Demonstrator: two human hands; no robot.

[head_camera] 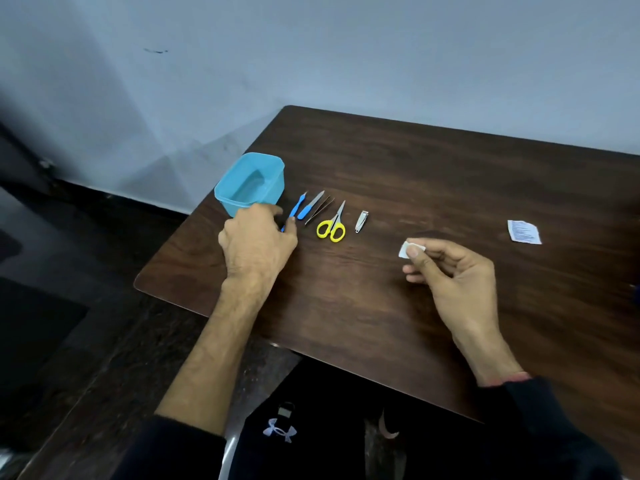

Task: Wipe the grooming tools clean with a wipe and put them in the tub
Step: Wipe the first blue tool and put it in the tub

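Dark wood bench [433, 188], person seated at the near edge. Tools are laid in a neat row beside the blue tub [249, 183], likely so each can go straight in after wiping: from the left, a thin blue-handled pick [297, 206], a blue-handled file [310, 204], tweezers [319, 211], yellow-handled scissors [333, 223], and a nail clipper [362, 221]. All point roughly away from the person, handles toward them. The tub is open, no lid in sight, and looks empty; it sits at the far left corner of the bench, just beside the pick.

Left hand [258, 239] is palm-down at the left end of the row, fingers curled onto the lower end of the pick. The fingertips touch or pinch it; I cannot tell if there is a real grip yet, and the tool still looks flat on the bench. Starting with the tool nearest the tub makes sense.

Right hand [450, 268] is raised a little over the bench, well apart from the tools, thumb and fingers pinching a small folded white wipe [408, 248]. It is held out at the fingertips, ready to rub along a tool.

The torn white sachet [524, 231] lies far right, out of the way; it is probably the wipe's packet.

Judgement: very start of the task, with no tool wiped and none in the tub. The next step calls for lifting the pick and bringing it to the wipe. The pick is thin and may slip, and its tip is sharp.
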